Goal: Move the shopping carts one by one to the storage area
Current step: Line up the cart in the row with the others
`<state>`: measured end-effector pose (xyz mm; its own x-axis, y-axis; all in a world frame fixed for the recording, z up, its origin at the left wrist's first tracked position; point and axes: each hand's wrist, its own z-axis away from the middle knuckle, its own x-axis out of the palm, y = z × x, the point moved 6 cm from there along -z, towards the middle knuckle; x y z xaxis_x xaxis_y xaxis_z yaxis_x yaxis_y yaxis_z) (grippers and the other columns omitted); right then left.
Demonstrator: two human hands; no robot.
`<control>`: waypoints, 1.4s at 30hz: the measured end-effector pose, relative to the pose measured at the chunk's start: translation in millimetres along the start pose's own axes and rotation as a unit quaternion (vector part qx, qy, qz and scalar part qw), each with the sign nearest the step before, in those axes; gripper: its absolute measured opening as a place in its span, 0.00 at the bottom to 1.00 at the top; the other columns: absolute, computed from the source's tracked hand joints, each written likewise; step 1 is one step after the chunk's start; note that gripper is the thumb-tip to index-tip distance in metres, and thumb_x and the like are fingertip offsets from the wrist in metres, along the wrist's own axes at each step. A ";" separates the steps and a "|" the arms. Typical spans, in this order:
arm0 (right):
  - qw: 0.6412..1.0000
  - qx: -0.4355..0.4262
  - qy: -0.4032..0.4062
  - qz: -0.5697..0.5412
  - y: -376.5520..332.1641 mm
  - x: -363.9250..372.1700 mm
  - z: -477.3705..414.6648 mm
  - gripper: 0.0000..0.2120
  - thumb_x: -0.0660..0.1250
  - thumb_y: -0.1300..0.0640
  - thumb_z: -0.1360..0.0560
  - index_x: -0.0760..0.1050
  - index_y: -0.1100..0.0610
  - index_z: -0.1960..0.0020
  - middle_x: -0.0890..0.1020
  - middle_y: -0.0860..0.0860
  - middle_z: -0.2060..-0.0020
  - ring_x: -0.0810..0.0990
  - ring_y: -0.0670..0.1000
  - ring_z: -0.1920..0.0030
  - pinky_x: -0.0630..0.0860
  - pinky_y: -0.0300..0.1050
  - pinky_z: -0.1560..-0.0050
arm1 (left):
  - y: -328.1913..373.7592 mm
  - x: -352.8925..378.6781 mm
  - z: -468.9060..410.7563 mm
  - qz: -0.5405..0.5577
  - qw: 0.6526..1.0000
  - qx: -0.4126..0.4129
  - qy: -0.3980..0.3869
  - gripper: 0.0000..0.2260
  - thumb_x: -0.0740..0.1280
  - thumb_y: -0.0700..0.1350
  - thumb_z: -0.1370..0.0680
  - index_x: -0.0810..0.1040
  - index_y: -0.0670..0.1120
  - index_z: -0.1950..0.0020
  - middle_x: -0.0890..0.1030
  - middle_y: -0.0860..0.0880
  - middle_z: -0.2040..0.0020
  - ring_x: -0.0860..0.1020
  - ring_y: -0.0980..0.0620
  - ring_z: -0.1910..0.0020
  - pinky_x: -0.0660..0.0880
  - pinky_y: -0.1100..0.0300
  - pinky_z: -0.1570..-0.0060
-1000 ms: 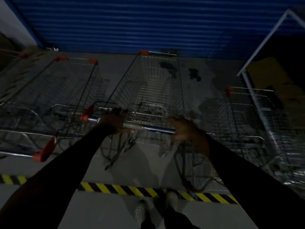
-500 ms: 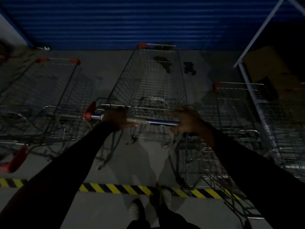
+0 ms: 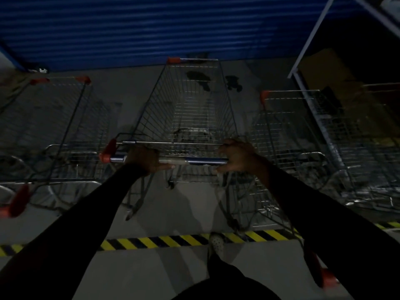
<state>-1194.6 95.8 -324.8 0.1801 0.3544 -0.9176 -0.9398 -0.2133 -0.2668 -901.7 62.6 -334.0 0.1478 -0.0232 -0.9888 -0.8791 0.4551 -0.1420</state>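
Note:
A wire shopping cart (image 3: 190, 109) with red corner caps stands in front of me, nose toward the blue shutter. Its blue handle bar (image 3: 194, 161) runs across the middle of the view. My left hand (image 3: 145, 159) is wrapped over the left part of the bar. My right hand (image 3: 237, 155) is curled around the bar's right end. Both arms are stretched out in dark sleeves. The scene is dim.
Parked carts flank it: one on the left (image 3: 56, 131), one on the right (image 3: 303, 137). A blue roller shutter (image 3: 151, 29) closes the far side. Yellow-black floor tape (image 3: 155, 241) crosses by my shoe (image 3: 216, 243). A metal rack frame (image 3: 309, 40) stands at the right.
The cart has rolled forward toward the shutter between the two parked carts, with both hands staying on the handle. I have stepped closer to the striped tape.

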 end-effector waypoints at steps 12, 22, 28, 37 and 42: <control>0.999 -0.010 -0.013 0.051 -32.8 49.3 103.2 0.37 0.66 0.21 0.39 0.78 0.48 0.43 0.76 0.45 0.41 0.73 0.48 0.38 0.63 0.38 0.38 | 45.0 -1.2 108.7 0.034 0.999 0.007 0.009 0.51 0.35 0.84 0.37 0.83 0.48 0.58 0.85 0.44 0.59 0.83 0.43 0.57 0.76 0.55 0.57; 0.986 -0.113 0.102 0.063 -58.7 75.9 180.6 0.40 0.55 0.20 0.32 0.85 0.54 0.52 0.83 0.54 0.49 0.82 0.57 0.47 0.78 0.49 0.47 | 75.3 0.1 182.1 0.060 0.998 -0.030 -0.005 0.45 0.40 0.85 0.37 0.79 0.48 0.68 0.82 0.49 0.67 0.81 0.50 0.65 0.79 0.57 0.60; 0.981 -0.009 0.031 -0.192 -54.2 90.0 202.0 0.24 0.70 0.30 0.31 0.80 0.50 0.52 0.80 0.51 0.47 0.82 0.56 0.46 0.78 0.58 0.46 | 89.7 4.8 204.8 0.049 0.997 -0.038 -0.038 0.46 0.41 0.85 0.37 0.83 0.50 0.62 0.84 0.51 0.62 0.82 0.50 0.58 0.78 0.56 0.55; 0.962 0.022 -0.008 -0.271 -56.7 84.2 237.0 0.18 0.72 0.40 0.29 0.75 0.52 0.50 0.79 0.51 0.50 0.83 0.45 0.51 0.79 0.47 0.45 | 117.3 -14.0 239.1 0.054 0.997 -0.046 -0.039 0.44 0.41 0.84 0.37 0.76 0.46 0.67 0.84 0.47 0.61 0.82 0.46 0.56 0.75 0.58 0.59; 0.999 -0.037 0.015 0.033 -48.2 104.1 239.8 0.48 0.48 0.12 0.44 0.79 0.44 0.44 0.74 0.43 0.34 0.73 0.50 0.34 0.71 0.48 0.35 | 133.6 -23.0 256.9 0.054 0.997 -0.046 -0.041 0.34 0.51 0.80 0.33 0.76 0.50 0.65 0.84 0.46 0.58 0.82 0.46 0.55 0.68 0.58 0.62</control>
<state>-1200.2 361.3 -336.7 0.1273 0.3098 -0.9422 -0.9264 -0.3021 -0.2245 -906.2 352.7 -318.1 0.0843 0.0965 -0.9918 -0.9293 0.3669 -0.0433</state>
